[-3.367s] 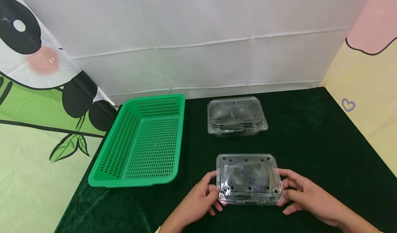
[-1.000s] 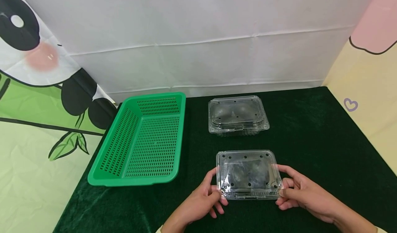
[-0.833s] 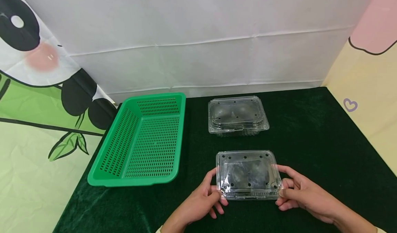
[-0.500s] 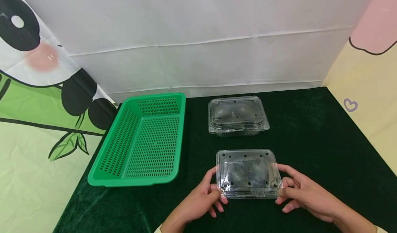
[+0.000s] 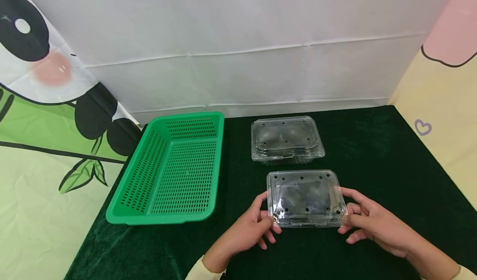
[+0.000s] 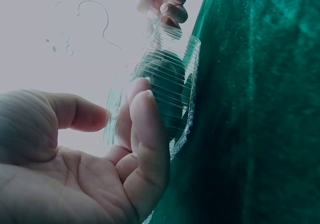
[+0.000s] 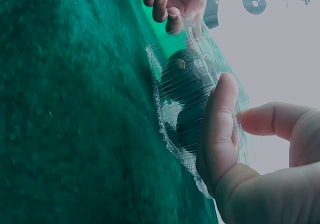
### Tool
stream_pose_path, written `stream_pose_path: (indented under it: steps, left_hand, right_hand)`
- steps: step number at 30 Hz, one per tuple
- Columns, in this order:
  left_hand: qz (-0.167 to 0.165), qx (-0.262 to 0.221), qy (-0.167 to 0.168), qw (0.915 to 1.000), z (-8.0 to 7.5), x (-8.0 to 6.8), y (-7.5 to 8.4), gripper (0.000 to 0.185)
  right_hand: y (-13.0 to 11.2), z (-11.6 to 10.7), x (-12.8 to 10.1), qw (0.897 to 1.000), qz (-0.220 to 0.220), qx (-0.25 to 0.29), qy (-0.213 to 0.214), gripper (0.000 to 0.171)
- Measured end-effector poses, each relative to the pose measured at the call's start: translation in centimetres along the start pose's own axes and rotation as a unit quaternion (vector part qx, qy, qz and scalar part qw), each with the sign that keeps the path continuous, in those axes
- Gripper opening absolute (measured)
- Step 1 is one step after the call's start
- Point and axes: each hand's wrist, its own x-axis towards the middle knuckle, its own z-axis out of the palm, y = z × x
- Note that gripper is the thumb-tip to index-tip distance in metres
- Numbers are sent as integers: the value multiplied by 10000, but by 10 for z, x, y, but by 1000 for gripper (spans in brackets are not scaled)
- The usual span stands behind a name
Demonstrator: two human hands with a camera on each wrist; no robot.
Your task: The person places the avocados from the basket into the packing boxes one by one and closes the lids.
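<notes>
A clear plastic clamshell box (image 5: 306, 197) with small vent holes in its lid sits between the two hands, lid closed. Dark round items (image 7: 187, 79) show through its ribbed wall in the wrist views; their kind is unclear. My left hand (image 5: 250, 229) pinches the box's left rim, thumb on top and fingers beneath. On the opposite side my right hand (image 5: 378, 226) grips the right rim the same way. Whether the base touches the cloth is hard to tell. A second closed clamshell box (image 5: 287, 137) stands just behind, with blurred round shapes inside.
A green slotted plastic basket (image 5: 219, 164) stands on the left of the table. Dark green velvet cloth (image 5: 372, 147) covers the tabletop. A white fabric backdrop (image 5: 238, 81) hangs behind, with printed cartoon cloth at the left and right sides.
Both hands hold the front box throughout. Box and hands have shifted away from the person and slightly right, nearer the rear box. Rear box and basket stay put.
</notes>
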Motion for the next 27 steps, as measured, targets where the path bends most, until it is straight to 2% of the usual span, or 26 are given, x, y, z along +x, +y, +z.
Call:
stream_pose_path:
  steps: [7, 16, 22, 27]
  left_hand:
    - [116, 135, 24, 9998, -1, 7, 7, 69]
    - [-39, 202, 120, 9997, -8, 8, -1, 64]
    - [141, 377, 203, 9990, -13, 7, -2, 60]
    - [155, 453, 198, 9987, -13, 7, -1, 60]
  right_hand:
    - [-3, -7, 0, 10000, -13, -37, 43, 59]
    - [-2, -6, 7, 9995, 140, -176, 210, 61]
    - [-2, -8, 7, 9998, 99, -155, 96, 57]
    - [-3, -7, 7, 9998, 90, -155, 25, 58]
